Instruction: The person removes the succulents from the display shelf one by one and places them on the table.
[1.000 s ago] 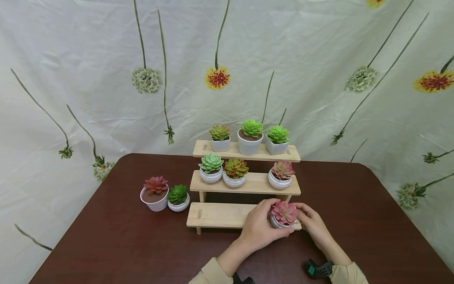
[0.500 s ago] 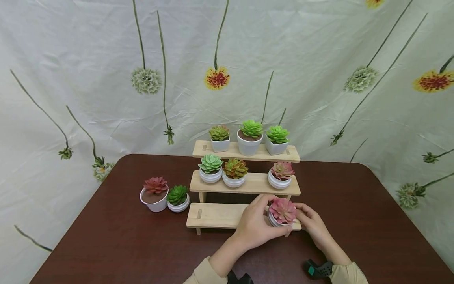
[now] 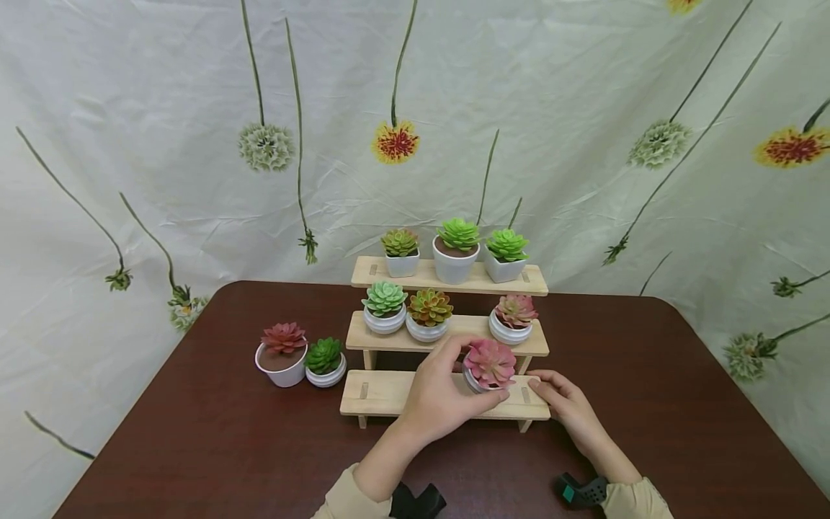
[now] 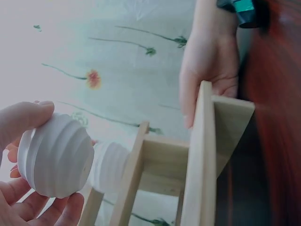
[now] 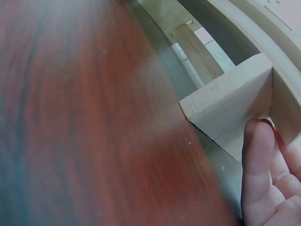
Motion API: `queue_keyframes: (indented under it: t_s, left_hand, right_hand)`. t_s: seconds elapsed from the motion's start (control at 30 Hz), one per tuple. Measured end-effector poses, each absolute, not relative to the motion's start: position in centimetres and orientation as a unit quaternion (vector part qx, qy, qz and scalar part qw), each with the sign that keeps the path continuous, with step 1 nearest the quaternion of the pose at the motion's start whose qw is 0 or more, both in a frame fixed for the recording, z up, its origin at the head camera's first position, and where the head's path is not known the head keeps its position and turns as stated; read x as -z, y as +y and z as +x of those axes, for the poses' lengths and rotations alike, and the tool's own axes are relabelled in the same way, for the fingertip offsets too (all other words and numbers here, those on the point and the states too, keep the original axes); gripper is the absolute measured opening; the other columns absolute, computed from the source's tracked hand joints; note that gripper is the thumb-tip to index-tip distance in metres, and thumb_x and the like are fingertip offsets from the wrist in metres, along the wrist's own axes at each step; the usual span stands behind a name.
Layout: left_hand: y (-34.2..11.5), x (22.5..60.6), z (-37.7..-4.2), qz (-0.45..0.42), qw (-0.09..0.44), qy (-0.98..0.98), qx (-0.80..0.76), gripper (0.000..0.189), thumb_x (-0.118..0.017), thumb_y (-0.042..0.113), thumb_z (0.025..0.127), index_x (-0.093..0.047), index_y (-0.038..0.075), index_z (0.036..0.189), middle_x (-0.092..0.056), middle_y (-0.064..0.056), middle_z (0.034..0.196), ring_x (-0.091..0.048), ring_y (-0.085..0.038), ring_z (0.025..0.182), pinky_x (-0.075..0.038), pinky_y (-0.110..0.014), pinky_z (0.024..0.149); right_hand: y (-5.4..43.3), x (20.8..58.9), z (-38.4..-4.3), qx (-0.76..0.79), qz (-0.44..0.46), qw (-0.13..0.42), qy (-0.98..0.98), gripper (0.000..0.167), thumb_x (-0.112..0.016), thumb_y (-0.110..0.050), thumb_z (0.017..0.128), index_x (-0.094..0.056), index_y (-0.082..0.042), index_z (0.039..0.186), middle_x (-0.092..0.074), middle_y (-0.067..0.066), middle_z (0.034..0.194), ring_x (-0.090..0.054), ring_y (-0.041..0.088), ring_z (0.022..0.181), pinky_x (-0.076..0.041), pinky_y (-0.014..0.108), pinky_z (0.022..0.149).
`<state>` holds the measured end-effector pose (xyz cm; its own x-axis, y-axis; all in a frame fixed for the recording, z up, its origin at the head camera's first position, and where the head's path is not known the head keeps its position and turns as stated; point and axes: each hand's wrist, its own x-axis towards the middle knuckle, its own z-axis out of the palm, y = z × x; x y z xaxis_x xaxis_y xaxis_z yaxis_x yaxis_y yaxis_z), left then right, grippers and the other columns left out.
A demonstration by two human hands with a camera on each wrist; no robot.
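Observation:
My left hand (image 3: 436, 393) holds a small white ribbed pot by its sides, thumb in front and fingers behind. A pink artificial succulent (image 3: 491, 362) tops this pot (image 4: 59, 155), which is tilted and raised above the lowest tier of the wooden plant stand (image 3: 389, 391). At that tier's right end is my right hand (image 3: 577, 412), gripping the board, with a digit above it and others below by the leg (image 5: 230, 99). Several potted succulents stand on the upper tiers, among them a reddish-pink one (image 3: 516, 311) at the middle tier's right end and an orange-green one (image 3: 431, 308).
Left of the stand, a red succulent (image 3: 283, 339) and a dark green succulent (image 3: 324, 356) sit in white pots on the dark brown table (image 3: 194, 447). The top tier bears a bright green succulent (image 3: 459, 236) between two others. A flower-print cloth (image 3: 564, 144) hangs behind.
My left hand has lifted the pink succulent's pot and carried it leftward, away from the tier's right end. The right hand stays at that end, and the pot is now apart from it.

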<state>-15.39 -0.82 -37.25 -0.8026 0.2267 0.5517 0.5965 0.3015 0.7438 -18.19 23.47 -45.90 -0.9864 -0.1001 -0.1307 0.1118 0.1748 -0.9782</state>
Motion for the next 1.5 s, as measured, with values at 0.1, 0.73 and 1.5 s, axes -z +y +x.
queue_keyframes:
  t_s: [0.1,0.73,1.5]
  left_hand:
    - [-1.2,37.1,-15.5,-0.253,0.187,-0.789,0.528,0.060,-0.086,0.029,0.064,-0.057,0.018,0.115,-0.058,0.010,0.108,-0.054,-0.007,0.097,-0.049,-0.026,0.077]
    - [-4.7,36.5,-16.2,-0.214,0.221,-0.781,0.543,0.060,-0.086,0.026,0.066,-0.058,0.014,0.118,-0.058,0.003,0.107,-0.055,-0.010,0.097,-0.050,-0.027,0.077]
    - [-8.3,35.5,-15.9,-0.162,0.246,-0.786,0.543,0.067,-0.088,0.023,0.063,-0.056,0.012,0.120,-0.058,0.003,0.110,-0.054,-0.010,0.099,-0.051,-0.033,0.078]
  right_hand:
    - [23.4,46.0,-18.2,0.642,0.012,0.079,0.762,0.042,-0.056,-0.027,0.095,-0.051,0.004,0.123,-0.058,0.010,0.103,-0.060,0.015,0.080,-0.051,0.028,0.067]
    - [23.4,45.9,-18.3,0.636,0.023,0.070,0.768,0.042,-0.057,-0.028,0.094,-0.053,0.002,0.123,-0.058,0.012,0.106,-0.060,0.017,0.083,-0.051,0.028,0.068]
    - [23.4,45.9,-18.3,0.638,0.020,0.076,0.766,0.044,-0.057,-0.029,0.094,-0.052,0.003,0.124,-0.057,0.013,0.107,-0.060,0.017,0.084,-0.051,0.028,0.069]
